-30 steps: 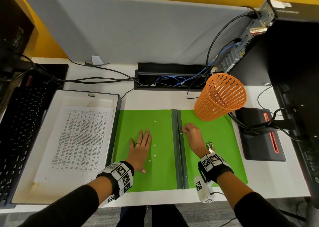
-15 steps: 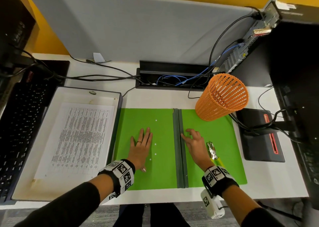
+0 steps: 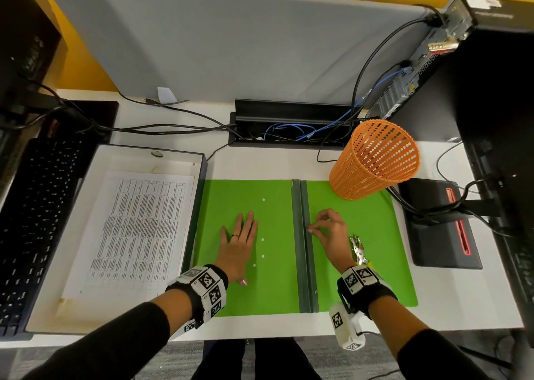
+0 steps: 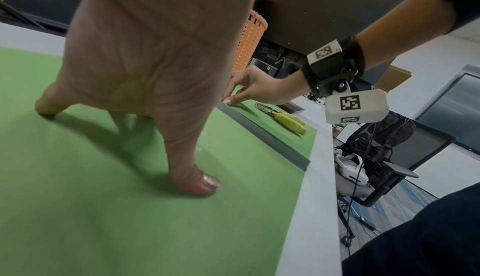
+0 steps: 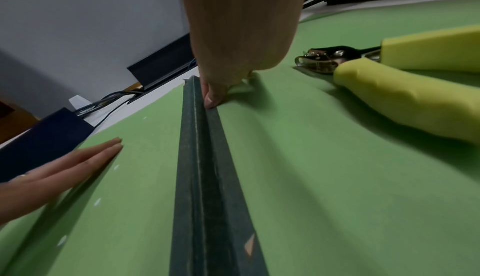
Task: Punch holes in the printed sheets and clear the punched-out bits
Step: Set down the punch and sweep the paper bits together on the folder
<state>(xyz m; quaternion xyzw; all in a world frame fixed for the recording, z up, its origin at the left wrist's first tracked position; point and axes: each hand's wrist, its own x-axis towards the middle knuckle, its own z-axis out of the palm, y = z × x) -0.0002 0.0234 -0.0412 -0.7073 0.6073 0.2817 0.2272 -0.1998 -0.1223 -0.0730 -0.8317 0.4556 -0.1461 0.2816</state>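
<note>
A green folder point(image 3: 361, 269) lies open on the desk, its dark spine point(image 3: 303, 252) running down the middle. My left hand point(image 3: 239, 243) lies flat on the left half, fingers straight. Several white punched-out bits point(image 3: 262, 239) dot the green just right of it. My right hand point(image 3: 313, 229) has its fingers curled, thumb and forefinger pinched together at the spine's right edge; the bit between them is too small to make out. The yellow-handled hole punch point(image 3: 357, 249) lies on the right half beside my right wrist. Printed sheets point(image 3: 138, 229) lie in a box lid point(image 3: 52, 293) to the left.
An orange mesh basket point(image 3: 372, 163) stands on the folder's far right corner. A black keyboard point(image 3: 34, 206) sits at the far left and a black device point(image 3: 433, 235) right of the folder. Cables run to a cable tray point(image 3: 289, 125) behind.
My right hand slid a little toward me along the spine, spread its fingers, then drew thumb and forefinger into a pinch. The left hand stayed flat.
</note>
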